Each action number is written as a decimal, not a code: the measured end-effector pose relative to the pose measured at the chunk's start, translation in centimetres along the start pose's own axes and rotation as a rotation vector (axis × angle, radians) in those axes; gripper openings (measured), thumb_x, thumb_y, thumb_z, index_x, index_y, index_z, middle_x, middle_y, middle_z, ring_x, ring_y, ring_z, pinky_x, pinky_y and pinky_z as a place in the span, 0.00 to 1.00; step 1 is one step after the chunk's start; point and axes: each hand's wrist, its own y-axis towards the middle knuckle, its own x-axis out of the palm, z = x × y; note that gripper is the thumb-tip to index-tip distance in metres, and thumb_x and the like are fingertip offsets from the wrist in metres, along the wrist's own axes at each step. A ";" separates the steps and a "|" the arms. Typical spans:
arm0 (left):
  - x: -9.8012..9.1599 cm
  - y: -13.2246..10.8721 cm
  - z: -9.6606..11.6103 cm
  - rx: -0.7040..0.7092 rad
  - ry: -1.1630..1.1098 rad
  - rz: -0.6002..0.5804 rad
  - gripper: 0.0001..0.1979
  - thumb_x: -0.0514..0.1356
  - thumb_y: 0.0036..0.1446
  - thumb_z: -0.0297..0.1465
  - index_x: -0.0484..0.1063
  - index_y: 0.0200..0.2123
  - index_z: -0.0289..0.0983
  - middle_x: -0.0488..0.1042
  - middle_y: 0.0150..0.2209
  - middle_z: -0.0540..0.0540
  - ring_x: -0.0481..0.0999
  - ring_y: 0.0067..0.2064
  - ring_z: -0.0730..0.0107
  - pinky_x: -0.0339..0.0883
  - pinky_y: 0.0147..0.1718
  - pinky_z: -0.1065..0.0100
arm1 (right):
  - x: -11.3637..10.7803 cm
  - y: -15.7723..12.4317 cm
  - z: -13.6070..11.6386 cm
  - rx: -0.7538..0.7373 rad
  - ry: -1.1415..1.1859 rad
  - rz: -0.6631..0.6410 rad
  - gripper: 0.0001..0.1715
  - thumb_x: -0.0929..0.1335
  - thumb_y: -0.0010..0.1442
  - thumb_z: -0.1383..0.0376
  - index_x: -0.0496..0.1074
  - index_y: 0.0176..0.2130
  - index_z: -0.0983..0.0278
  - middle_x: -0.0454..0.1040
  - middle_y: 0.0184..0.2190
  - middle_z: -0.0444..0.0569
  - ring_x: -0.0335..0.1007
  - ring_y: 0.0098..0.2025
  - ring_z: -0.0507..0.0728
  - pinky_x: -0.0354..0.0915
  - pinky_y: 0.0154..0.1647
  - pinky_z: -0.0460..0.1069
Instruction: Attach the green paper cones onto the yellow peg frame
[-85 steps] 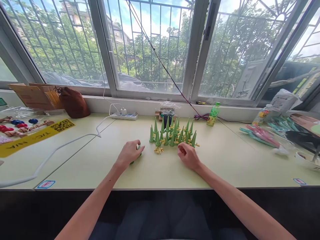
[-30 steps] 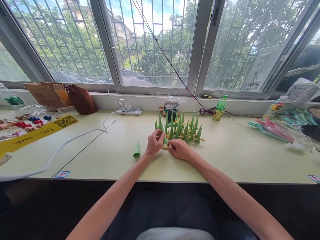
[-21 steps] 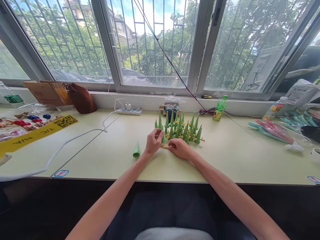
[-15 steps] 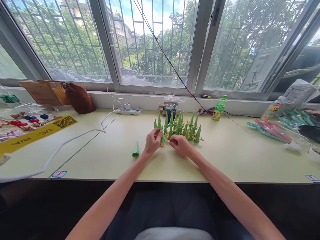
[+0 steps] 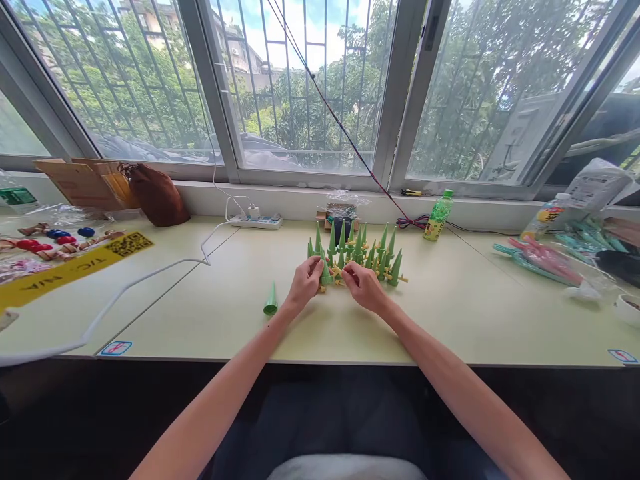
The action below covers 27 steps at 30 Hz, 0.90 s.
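Several green cones (image 5: 358,252) stand upright in a cluster on the table, with small yellow pieces around their bases. At the cluster's near left, my left hand (image 5: 306,280) is closed on a green cone (image 5: 326,275) that stands upright. My right hand (image 5: 364,285) is just to its right, thumb and fingers pinched around a small yellow piece (image 5: 337,271), partly hidden by the fingertips. A single green cone (image 5: 271,301) sits apart, left of my left hand, tilted so that its round base shows.
A green-labelled bottle (image 5: 439,216) stands behind on the right, near a coiled dark cable (image 5: 414,221). A white power strip (image 5: 257,221) lies at the back, its white cord (image 5: 165,270) crossing the left side. Wooden toys (image 5: 55,241) and a brown pouch (image 5: 156,195) are far left.
My right hand has moved slightly up and away from me, and the yellow piece at its fingertips now shows more. My left hand stays almost still at the green cone.
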 end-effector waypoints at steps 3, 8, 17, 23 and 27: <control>0.0 0.0 0.1 -0.029 -0.022 0.006 0.19 0.59 0.56 0.46 0.67 0.39 0.36 0.74 0.29 0.48 0.56 0.14 0.83 0.51 0.09 0.74 | 0.0 0.0 0.0 0.000 0.005 -0.007 0.15 0.58 0.67 0.58 0.63 0.33 0.63 0.61 0.22 0.41 0.54 0.23 0.50 0.53 0.25 0.45; 0.1 0.0 0.0 -0.040 -0.026 0.016 0.18 0.62 0.53 0.45 0.65 0.34 0.37 0.69 0.24 0.53 0.54 0.13 0.84 0.51 0.09 0.75 | -0.1 0.0 0.0 0.008 0.017 -0.007 0.14 0.58 0.67 0.58 0.62 0.33 0.63 0.62 0.22 0.41 0.54 0.23 0.50 0.53 0.26 0.44; 0.1 -0.2 0.4 -0.066 -0.018 0.031 0.20 0.66 0.49 0.45 0.64 0.33 0.38 0.70 0.26 0.53 0.57 0.14 0.84 0.50 0.08 0.75 | 0.0 -0.1 0.1 0.002 0.005 -0.019 0.15 0.58 0.67 0.58 0.63 0.33 0.64 0.62 0.22 0.41 0.54 0.23 0.50 0.54 0.26 0.45; -0.1 0.2 -0.2 -0.035 -0.001 0.058 0.20 0.67 0.46 0.45 0.66 0.25 0.36 0.62 0.17 0.56 0.57 0.13 0.82 0.51 0.09 0.74 | 0.0 0.0 0.0 -0.007 0.000 -0.015 0.15 0.59 0.67 0.58 0.64 0.33 0.64 0.63 0.22 0.41 0.54 0.23 0.49 0.54 0.26 0.45; -0.2 0.3 -0.5 -0.021 -0.010 0.098 0.24 0.70 0.41 0.45 0.59 0.22 0.37 0.58 0.15 0.58 0.58 0.13 0.80 0.53 0.09 0.74 | 0.0 0.0 -0.1 -0.008 -0.012 -0.017 0.15 0.60 0.66 0.58 0.66 0.32 0.64 0.62 0.21 0.41 0.53 0.22 0.49 0.53 0.26 0.45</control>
